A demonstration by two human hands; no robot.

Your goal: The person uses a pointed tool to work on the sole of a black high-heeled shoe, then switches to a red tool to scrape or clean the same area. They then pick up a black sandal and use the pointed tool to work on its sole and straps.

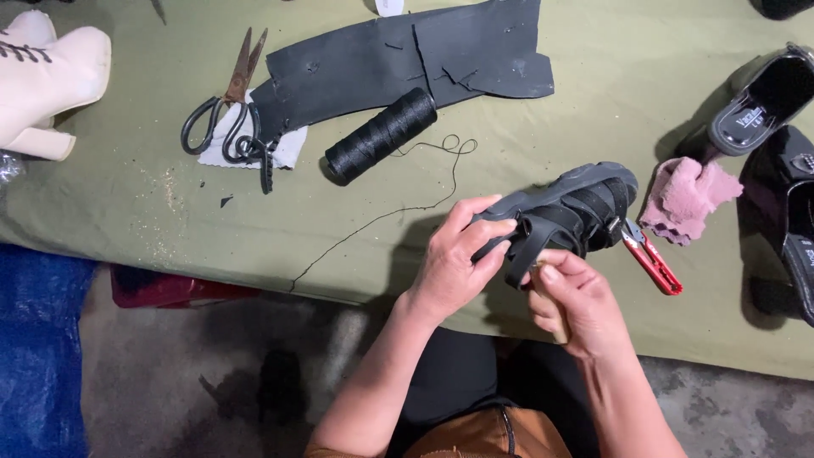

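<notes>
Your black sandal (566, 208) sits above the olive table (153, 212) edge, your left hand (454, 263) gripping its heel end. Your right hand (572, 301) pinches a strap (527, 254). Red snips (651, 259) lie just right of your fingers.

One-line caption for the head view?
Left hand grips a black strapped sandal while right hand pinches its strap, beside red snips and a black thread spool.

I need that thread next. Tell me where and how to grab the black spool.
Grip the black thread spool across its middle, coming from above. It lies on its side on the green table cloth, slanted, with bare cloth along both long sides. Its loose thread trails toward the table edge.
</notes>
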